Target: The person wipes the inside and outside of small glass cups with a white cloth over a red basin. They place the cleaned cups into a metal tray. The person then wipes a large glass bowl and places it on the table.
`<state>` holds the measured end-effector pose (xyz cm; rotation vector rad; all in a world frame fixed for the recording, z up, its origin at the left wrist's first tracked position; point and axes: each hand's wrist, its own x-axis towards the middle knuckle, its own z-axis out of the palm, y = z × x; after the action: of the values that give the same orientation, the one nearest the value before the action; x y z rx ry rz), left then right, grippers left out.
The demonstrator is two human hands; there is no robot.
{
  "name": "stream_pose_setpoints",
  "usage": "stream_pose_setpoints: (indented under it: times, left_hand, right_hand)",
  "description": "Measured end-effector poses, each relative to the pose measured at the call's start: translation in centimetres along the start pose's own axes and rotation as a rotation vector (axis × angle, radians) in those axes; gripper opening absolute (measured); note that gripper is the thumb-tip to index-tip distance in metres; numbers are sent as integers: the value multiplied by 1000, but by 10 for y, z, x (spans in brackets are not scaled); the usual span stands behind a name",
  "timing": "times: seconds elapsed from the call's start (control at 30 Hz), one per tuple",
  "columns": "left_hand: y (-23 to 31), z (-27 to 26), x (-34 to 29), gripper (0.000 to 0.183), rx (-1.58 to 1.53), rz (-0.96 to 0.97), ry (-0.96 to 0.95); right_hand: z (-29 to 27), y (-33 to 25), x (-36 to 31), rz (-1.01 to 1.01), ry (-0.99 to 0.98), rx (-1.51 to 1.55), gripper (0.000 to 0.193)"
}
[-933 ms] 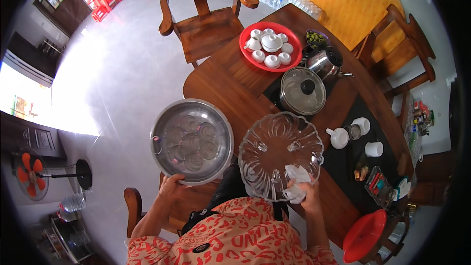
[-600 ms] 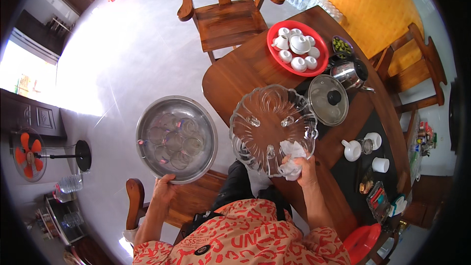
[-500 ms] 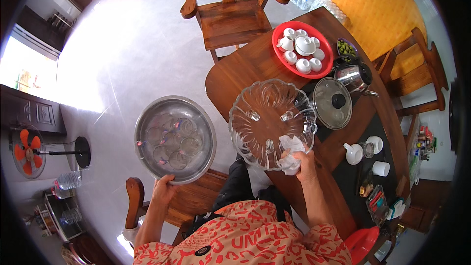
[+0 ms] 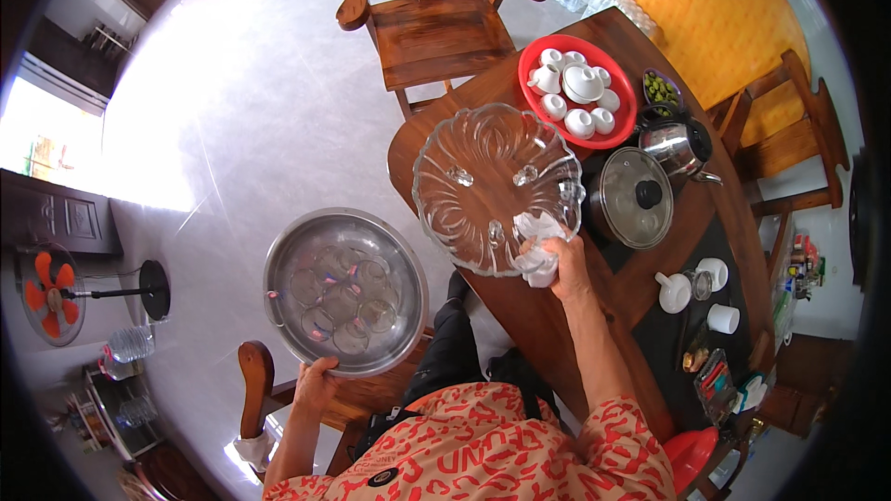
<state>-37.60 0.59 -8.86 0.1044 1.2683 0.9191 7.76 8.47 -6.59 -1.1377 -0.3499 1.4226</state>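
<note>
My left hand (image 4: 318, 380) is closed on the near rim of a round metal basin (image 4: 288, 339), held out over the floor and a chair. Several clear drinking glasses (image 4: 348, 292) with small coloured marks sit inside it. On the right, my right hand (image 4: 568, 267) grips the near edge of a large clear glass bowl (image 4: 497, 172) with a scalloped rim and small feet. A crumpled white tissue (image 4: 536, 246) is pressed between my fingers and the bowl's edge. The bowl is over the left part of the wooden table (image 4: 548, 325); whether it touches the top I cannot tell.
A red basin (image 4: 633, 121) of white teacups stands at the back, near a steel kettle (image 4: 670, 144) and a lidded pot (image 4: 636, 199). White cups (image 4: 722, 319) sit at the right. Wooden chairs (image 4: 441, 37) stand beyond the table and below the metal basin.
The glass bowl in my right hand has moved away from me and slightly left. The metal basin in my left hand has come nearer and a little right.
</note>
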Motion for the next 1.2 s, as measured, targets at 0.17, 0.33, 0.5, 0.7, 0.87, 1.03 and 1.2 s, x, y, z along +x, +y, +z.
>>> stream_pose_setpoints:
  times: [0.17,0.33,0.5,0.7,0.87,1.03,1.2]
  left_hand:
    - [-8,13,-20,29,129,-32,-36]
    - [-16,21,-34,30,199,-64,-123]
    - [-18,49,-48,34,343,-127,-189]
    - [-24,95,-67,35,506,-232,-350]
    - [-41,124,-39,31,694,-337,-621]
    - [-80,195,-41,27,692,-465,-662]
    - [-112,241,-28,31,868,-470,-675]
  right_hand:
    - [0,-6,2,44,48,7,35]
    - [-19,-10,-55,65,-42,-40,42]
    - [-23,9,-129,97,-178,-532,62]
    - [-30,7,-199,35,-95,-703,49]
    - [-60,-5,-245,-63,117,-516,28]
    - [-103,0,-263,-117,343,-429,21]
    - [-140,5,-262,-162,497,-397,18]
